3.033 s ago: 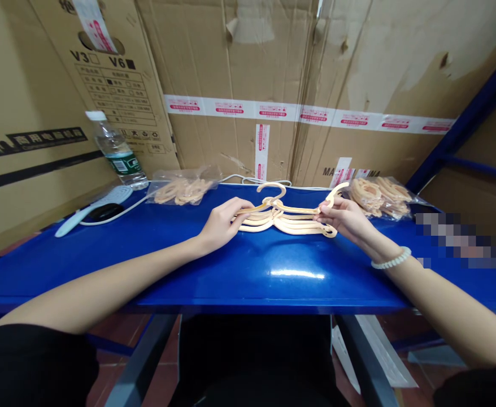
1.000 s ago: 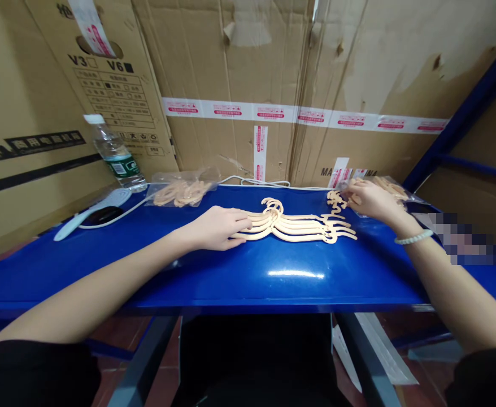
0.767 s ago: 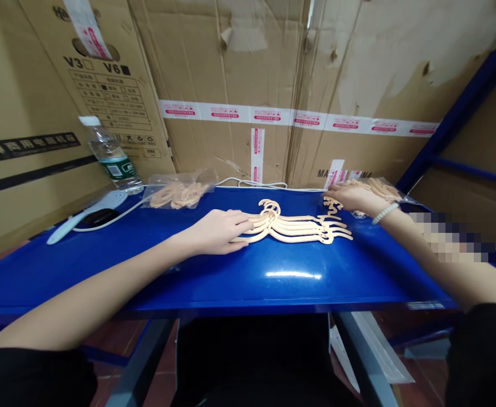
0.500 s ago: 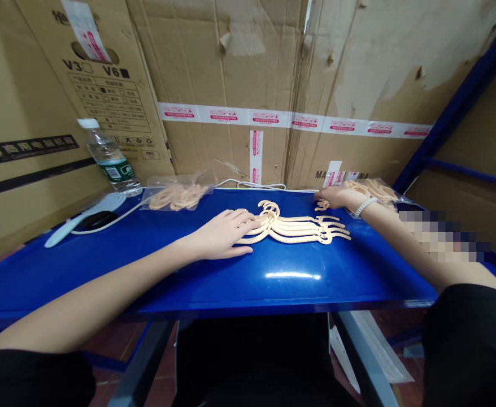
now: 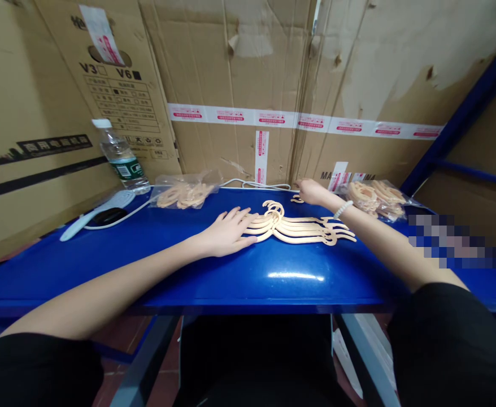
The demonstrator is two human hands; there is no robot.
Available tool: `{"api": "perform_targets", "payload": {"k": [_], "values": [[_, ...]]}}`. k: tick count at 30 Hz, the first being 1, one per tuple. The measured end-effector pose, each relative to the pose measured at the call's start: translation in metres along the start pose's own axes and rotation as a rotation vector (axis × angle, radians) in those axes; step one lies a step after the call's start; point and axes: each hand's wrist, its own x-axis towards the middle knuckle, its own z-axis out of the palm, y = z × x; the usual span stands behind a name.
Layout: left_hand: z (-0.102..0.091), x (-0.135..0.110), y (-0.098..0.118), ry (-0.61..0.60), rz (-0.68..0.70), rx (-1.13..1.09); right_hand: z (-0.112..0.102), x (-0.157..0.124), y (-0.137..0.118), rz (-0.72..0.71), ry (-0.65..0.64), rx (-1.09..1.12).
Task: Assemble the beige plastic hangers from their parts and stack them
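Several beige plastic clothes hangers (image 5: 301, 230) lie overlapped in a row on the blue table, their curved hooks pointing to the back. My left hand (image 5: 230, 230) rests flat over the hangers' left ends with its fingers spread. My right hand (image 5: 313, 193), wearing a beaded bracelet, is behind the hangers near the table's back edge. Its fingers are bent closed on a small beige hooked piece (image 5: 297, 199), only partly visible beneath them.
Clear bags of beige parts lie at the back left (image 5: 184, 192) and back right (image 5: 375, 198). A water bottle (image 5: 125, 161), a pale blue brush-like tool (image 5: 98, 215) and a black oval object (image 5: 109, 217) sit at the left. Cardboard (image 5: 226, 147) walls the back; a white cable (image 5: 252, 183) runs along it.
My right hand has moved left, away from the right bag, and the small beige piece has moved with it. My left hand stays on the hangers. The view has shifted slightly.
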Motion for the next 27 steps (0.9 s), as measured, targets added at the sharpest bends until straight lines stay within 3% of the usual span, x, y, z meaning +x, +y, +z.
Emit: {"api": "perform_targets", "payload": {"k": [4,6,8,12,15,22,25,27], "values": [[0.012,0.001,-0.002,-0.028,-0.034,-0.078,0.015,-0.072,-0.049,-0.132,0.090,0.079],[0.018,0.004,0.000,0.003,-0.053,-0.086,0.029,-0.107,-0.060,-0.232,0.162,0.136],[0.023,0.009,0.002,0.064,-0.043,-0.087,0.041,-0.126,-0.059,-0.243,0.148,0.122],[0.023,0.026,0.005,0.166,0.026,-0.059,0.052,-0.117,-0.033,-0.240,0.070,0.073],[0.019,0.039,0.002,0.159,0.013,-0.046,0.052,-0.098,-0.016,-0.236,0.055,0.040],[0.027,0.043,-0.012,0.168,0.014,-0.067,0.055,-0.095,-0.016,-0.212,0.056,0.081],[0.029,0.034,-0.014,0.189,0.028,-0.060,0.042,-0.099,-0.005,-0.263,0.165,0.166],[0.027,0.026,-0.014,0.208,0.056,-0.034,0.024,-0.103,0.017,-0.285,0.365,0.214]]}}
